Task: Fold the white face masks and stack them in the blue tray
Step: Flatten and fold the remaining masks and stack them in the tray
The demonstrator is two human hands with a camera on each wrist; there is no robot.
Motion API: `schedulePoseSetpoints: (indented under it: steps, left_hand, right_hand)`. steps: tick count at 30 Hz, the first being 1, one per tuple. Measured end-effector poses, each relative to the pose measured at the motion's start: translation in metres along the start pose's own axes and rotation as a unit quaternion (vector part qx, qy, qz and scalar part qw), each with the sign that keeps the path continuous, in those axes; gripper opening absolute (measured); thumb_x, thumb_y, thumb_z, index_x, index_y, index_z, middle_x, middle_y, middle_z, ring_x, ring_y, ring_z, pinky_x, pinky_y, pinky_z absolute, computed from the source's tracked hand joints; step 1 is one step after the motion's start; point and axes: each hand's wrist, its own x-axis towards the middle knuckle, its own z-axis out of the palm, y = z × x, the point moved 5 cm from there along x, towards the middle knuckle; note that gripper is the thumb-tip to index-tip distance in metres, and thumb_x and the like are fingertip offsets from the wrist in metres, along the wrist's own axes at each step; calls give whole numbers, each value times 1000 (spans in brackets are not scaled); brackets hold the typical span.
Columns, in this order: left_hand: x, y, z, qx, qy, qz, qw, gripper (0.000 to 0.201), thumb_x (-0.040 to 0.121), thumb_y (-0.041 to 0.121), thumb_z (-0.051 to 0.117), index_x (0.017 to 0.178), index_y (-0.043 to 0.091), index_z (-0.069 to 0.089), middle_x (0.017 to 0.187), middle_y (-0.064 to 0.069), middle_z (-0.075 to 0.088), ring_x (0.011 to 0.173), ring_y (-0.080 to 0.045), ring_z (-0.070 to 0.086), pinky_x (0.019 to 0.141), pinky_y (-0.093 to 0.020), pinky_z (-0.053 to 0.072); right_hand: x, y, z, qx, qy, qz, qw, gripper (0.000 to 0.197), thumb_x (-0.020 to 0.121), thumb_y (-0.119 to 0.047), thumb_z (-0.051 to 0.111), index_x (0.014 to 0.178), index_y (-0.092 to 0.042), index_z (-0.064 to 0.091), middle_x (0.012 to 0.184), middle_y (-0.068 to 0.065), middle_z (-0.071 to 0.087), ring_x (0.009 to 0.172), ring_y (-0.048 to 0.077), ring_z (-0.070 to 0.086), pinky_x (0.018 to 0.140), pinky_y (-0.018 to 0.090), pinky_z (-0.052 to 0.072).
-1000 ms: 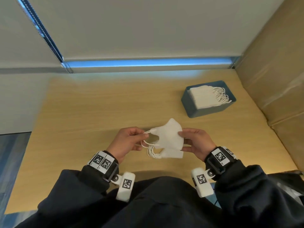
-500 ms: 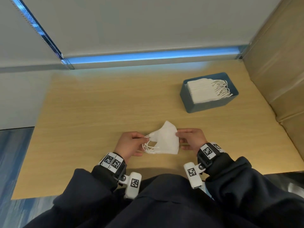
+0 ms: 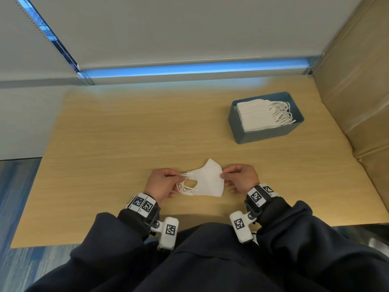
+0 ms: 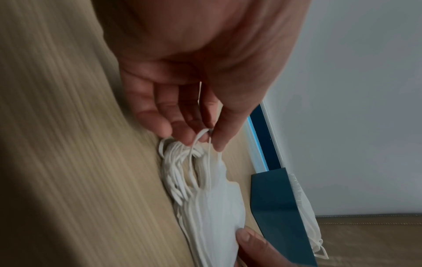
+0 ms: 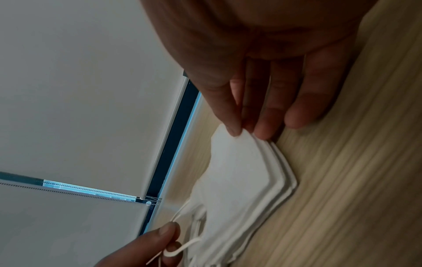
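While left hand pinches loops, right hand pinches mask between.

masks: matt white fabric | table: smooth wood-grain | tray: matt blue

A light wood-grain desk fills the middle. Along its far edge hangs a pale grey roller blind, with a glowing blue strip of window beneath it. A tan cardboard panel stands at right. Blue-grey carpet shows at left.
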Motion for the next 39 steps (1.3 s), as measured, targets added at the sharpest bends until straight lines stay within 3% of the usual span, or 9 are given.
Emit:
schedulePoseSetpoints:
  steps: [7, 12, 16, 19, 22, 28, 34, 37, 39]
  left_hand:
    - [2, -1, 1, 20, 5, 10, 1000, 14, 80, 19, 84, 89, 12, 76, 78, -5, 75, 67, -16, 65, 53, -26, 46]
    - [0, 18, -6, 136, 66, 122, 981, 28, 75, 32, 88, 97, 29, 71, 96, 10, 68, 87, -5, 66, 72, -21, 48]
    - [4, 44, 18, 284, 23, 226, 932, 52, 75, 51, 83, 118, 32, 63, 111, 11, 61, 100, -8, 61, 87, -32, 51]
    - [9, 46, 53, 458, -53, 229, 858, 82, 70, 64, 79, 137, 27, 51, 130, 5, 54, 119, -19, 55, 98, -41, 49]
    - [9, 45, 70, 553, -40, 243, 796, 86, 69, 61, 80, 139, 22, 47, 133, 0, 52, 120, -24, 53, 95, -44, 49]
    - [12, 40, 70, 529, -27, 230, 816, 77, 67, 55, 84, 130, 23, 54, 126, 1, 59, 117, -24, 57, 94, -43, 49]
    - [5, 40, 67, 448, -54, 268, 851, 44, 72, 38, 86, 106, 22, 63, 112, 1, 54, 104, -22, 54, 87, -38, 49]
    - [-2, 47, 51, 367, -33, 321, 873, 25, 82, 30, 76, 91, 28, 53, 89, 8, 63, 80, -19, 62, 69, -33, 48]
    - [-8, 53, 41, 345, -8, 366, 864, 22, 86, 27, 71, 95, 31, 51, 84, 10, 66, 72, -14, 63, 64, -32, 49]
  right_hand:
    - [1, 1, -1, -11, 7, 6, 1000, 14, 78, -7, 85, 82, -13, 72, 85, 10, 78, 58, 17, 71, 47, 30, 52]
    - [0, 2, -2, -23, 24, -6, 999, 19, 76, -10, 87, 86, -12, 71, 85, 12, 77, 57, 18, 69, 46, 30, 53]
    - [-3, -3, 1, -82, 55, -61, 993, 36, 71, -24, 90, 98, -20, 67, 89, 2, 71, 67, 21, 69, 52, 33, 56]
    - [0, -9, 12, -189, 36, -103, 976, 58, 65, -30, 92, 115, -25, 62, 98, -1, 66, 89, 20, 66, 76, 35, 56]
    - [1, -13, 23, -282, 14, -130, 951, 72, 66, -28, 89, 130, -25, 55, 124, 2, 58, 104, 21, 62, 90, 38, 54]
    - [-4, -19, 33, -339, 31, -137, 930, 56, 75, -22, 80, 127, -18, 60, 132, 4, 48, 121, 26, 52, 99, 34, 47]
    - [-19, -26, 35, -159, 5, -175, 972, 48, 75, 3, 67, 112, -19, 47, 97, 8, 66, 85, 25, 65, 69, 33, 54]
    - [-27, -41, 29, -107, -20, -251, 962, 54, 71, 9, 68, 115, -21, 58, 91, 5, 67, 78, 16, 62, 64, 19, 47]
    - [-33, -50, 28, -90, -47, -291, 951, 42, 69, 3, 69, 106, -18, 69, 91, 2, 68, 77, 11, 59, 67, 18, 46]
